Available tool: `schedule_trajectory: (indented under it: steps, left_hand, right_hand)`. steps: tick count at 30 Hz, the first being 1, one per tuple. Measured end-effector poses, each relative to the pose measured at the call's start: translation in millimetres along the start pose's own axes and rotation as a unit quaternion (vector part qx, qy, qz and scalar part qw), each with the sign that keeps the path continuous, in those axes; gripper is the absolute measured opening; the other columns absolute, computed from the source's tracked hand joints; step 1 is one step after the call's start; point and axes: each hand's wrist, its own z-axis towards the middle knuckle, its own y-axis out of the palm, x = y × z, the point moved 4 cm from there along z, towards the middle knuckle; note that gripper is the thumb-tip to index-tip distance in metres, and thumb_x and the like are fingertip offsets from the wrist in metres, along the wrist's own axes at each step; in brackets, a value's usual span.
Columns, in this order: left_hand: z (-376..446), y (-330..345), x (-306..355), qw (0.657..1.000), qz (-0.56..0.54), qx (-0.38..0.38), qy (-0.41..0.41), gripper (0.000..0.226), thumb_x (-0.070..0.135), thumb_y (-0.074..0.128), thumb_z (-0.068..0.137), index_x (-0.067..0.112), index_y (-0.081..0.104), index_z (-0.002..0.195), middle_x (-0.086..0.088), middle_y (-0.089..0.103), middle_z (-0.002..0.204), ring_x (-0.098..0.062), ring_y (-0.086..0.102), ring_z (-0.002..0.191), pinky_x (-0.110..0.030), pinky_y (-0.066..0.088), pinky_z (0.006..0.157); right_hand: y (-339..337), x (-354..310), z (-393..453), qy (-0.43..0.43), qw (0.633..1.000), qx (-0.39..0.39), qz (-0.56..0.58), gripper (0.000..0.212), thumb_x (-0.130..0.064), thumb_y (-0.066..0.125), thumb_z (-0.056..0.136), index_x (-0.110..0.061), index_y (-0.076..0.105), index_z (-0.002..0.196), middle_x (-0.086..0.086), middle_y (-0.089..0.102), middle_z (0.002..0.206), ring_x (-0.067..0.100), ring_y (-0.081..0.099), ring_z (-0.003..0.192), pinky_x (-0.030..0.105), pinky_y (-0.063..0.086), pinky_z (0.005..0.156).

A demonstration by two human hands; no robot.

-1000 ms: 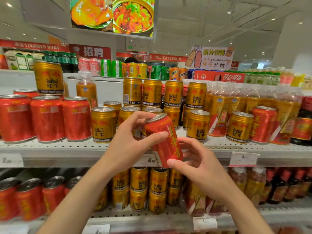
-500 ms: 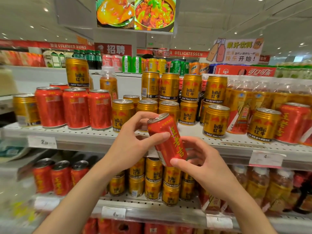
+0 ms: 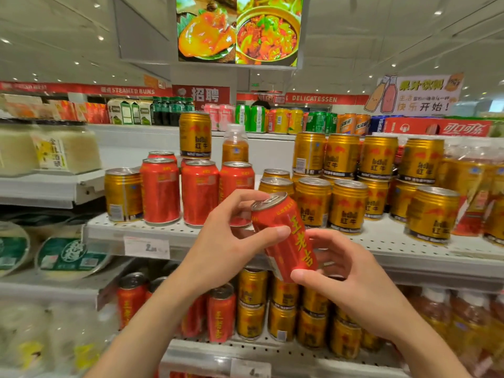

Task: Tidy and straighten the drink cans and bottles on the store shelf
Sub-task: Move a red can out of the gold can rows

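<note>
My left hand (image 3: 231, 246) and right hand (image 3: 351, 282) pinch tilted red can (image 3: 286, 238); loose grip risks drop onto gold cans (image 3: 283, 306) at 6 o'clock.

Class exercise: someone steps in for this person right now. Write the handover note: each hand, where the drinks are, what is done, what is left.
Left hand: grips the upper part of the red can, thumb across its front.
Right hand: holds the can's lower end.
The can is tilted, in the air in front of the shelf, not shelved.
Done: three red cans stand upright in a row on the left, gold cans to their right.
Left: set the held can upright, probably with the red ones.
</note>
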Motion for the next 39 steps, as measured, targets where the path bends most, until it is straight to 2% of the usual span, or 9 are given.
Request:
schedule_trajectory:
  steps: [5, 12, 17, 23, 26, 29, 32, 36, 39]
  left_hand:
    - [-0.7, -69.2, -13.8, 1.0, 0.019, 0.006, 0.009, 0.052, 0.048, 0.086, 0.071, 0.032, 0.065, 0.116, 0.011, 0.075, 0.109, -0.01, 0.071, 0.105, -0.039, 0.059, 0.092]
    - [-8.7, -152.2, -28.8, 0.999, 0.026, 0.011, -0.014, 0.049, 0.04, 0.086, 0.072, 0.033, 0.065, 0.116, 0.009, 0.075, 0.108, -0.01, 0.073, 0.1, -0.044, 0.062, 0.086]
    - [-12.6, -194.9, -29.3, 0.998, 0.064, 0.026, -0.012, 0.051, 0.046, 0.084, 0.069, 0.036, 0.065, 0.116, 0.016, 0.074, 0.11, -0.003, 0.071, 0.101, -0.034, 0.062, 0.087]
    - [-14.7, -222.3, -23.0, 0.994, 0.093, 0.049, -0.005, 0.054, 0.055, 0.08, 0.067, 0.04, 0.062, 0.116, 0.015, 0.073, 0.11, 0.0, 0.071, 0.096, -0.025, 0.061, 0.081]
    - [-16.2, -237.3, -17.4, 0.989, 0.133, 0.071, 0.006, 0.053, 0.059, 0.078, 0.066, 0.044, 0.061, 0.114, 0.018, 0.071, 0.109, 0.0, 0.068, 0.098, -0.019, 0.058, 0.08]
    - [-20.1, -255.8, -15.6, 0.981, 0.167, 0.099, -0.003, 0.053, 0.062, 0.076, 0.065, 0.047, 0.06, 0.113, 0.022, 0.068, 0.111, 0.004, 0.068, 0.094, -0.018, 0.055, 0.077]
    - [-23.3, -268.9, -15.0, 0.974, 0.192, 0.122, -0.002, 0.054, 0.059, 0.079, 0.068, 0.044, 0.06, 0.116, 0.02, 0.067, 0.112, 0.007, 0.065, 0.095, -0.018, 0.054, 0.078]
    - [-25.5, -277.5, -14.1, 0.966, 0.218, 0.136, 0.0, 0.053, 0.053, 0.08, 0.072, 0.041, 0.059, 0.119, 0.02, 0.065, 0.115, 0.006, 0.062, 0.101, -0.014, 0.049, 0.076]
    - [-27.6, -282.4, -15.6, 0.964, 0.222, 0.144, -0.001, 0.052, 0.052, 0.081, 0.073, 0.041, 0.059, 0.119, 0.019, 0.065, 0.116, 0.003, 0.062, 0.102, -0.016, 0.051, 0.078]
  right_hand:
    - [62.3, -32.4, 19.3, 0.004, 1.0, -0.008, 0.013, 0.054, -0.041, 0.086, 0.074, -0.045, 0.059, 0.12, -0.029, 0.068, 0.111, 0.001, 0.069, 0.1, 0.021, 0.057, 0.088]
    - [137.9, -68.4, 45.8, -0.008, 0.999, -0.025, 0.028, 0.052, -0.039, 0.086, 0.075, -0.047, 0.059, 0.119, -0.032, 0.067, 0.105, 0.002, 0.068, 0.092, 0.016, 0.054, 0.079]
    - [174.1, -87.8, 62.0, -0.028, 0.999, -0.035, 0.015, 0.052, -0.042, 0.085, 0.077, -0.049, 0.057, 0.12, -0.036, 0.062, 0.111, -0.001, 0.065, 0.096, 0.016, 0.055, 0.084]
    - [193.3, -110.6, 74.1, -0.067, 0.996, -0.048, -0.018, 0.054, -0.048, 0.081, 0.079, -0.049, 0.054, 0.125, -0.028, 0.065, 0.114, -0.004, 0.065, 0.101, 0.016, 0.055, 0.086]
    - [190.7, -121.9, 83.6, -0.114, 0.992, -0.027, -0.04, 0.048, -0.049, 0.074, 0.084, -0.041, 0.058, 0.129, -0.021, 0.068, 0.113, 0.0, 0.067, 0.1, 0.02, 0.057, 0.084]
    - [181.8, -137.1, 98.9, -0.21, 0.965, 0.083, -0.129, 0.032, -0.036, 0.072, 0.092, -0.025, 0.066, 0.121, -0.015, 0.07, 0.108, 0.004, 0.065, 0.099, 0.02, 0.053, 0.086]
    - [193.8, -156.7, 119.6, -0.313, 0.9, 0.141, -0.269, 0.028, -0.031, 0.065, 0.093, -0.015, 0.069, 0.116, -0.002, 0.069, 0.112, 0.017, 0.059, 0.108, 0.033, 0.049, 0.096]
    - [224.5, -168.5, 148.1, -0.317, 0.857, 0.107, -0.392, 0.037, -0.037, 0.066, 0.09, -0.014, 0.069, 0.119, 0.002, 0.067, 0.122, 0.028, 0.055, 0.124, 0.05, 0.036, 0.112]
    - [237.1, -171.0, 159.4, -0.29, 0.853, 0.066, -0.429, 0.038, -0.045, 0.067, 0.09, -0.019, 0.067, 0.118, 0.0, 0.064, 0.127, 0.025, 0.049, 0.132, 0.058, 0.02, 0.122]
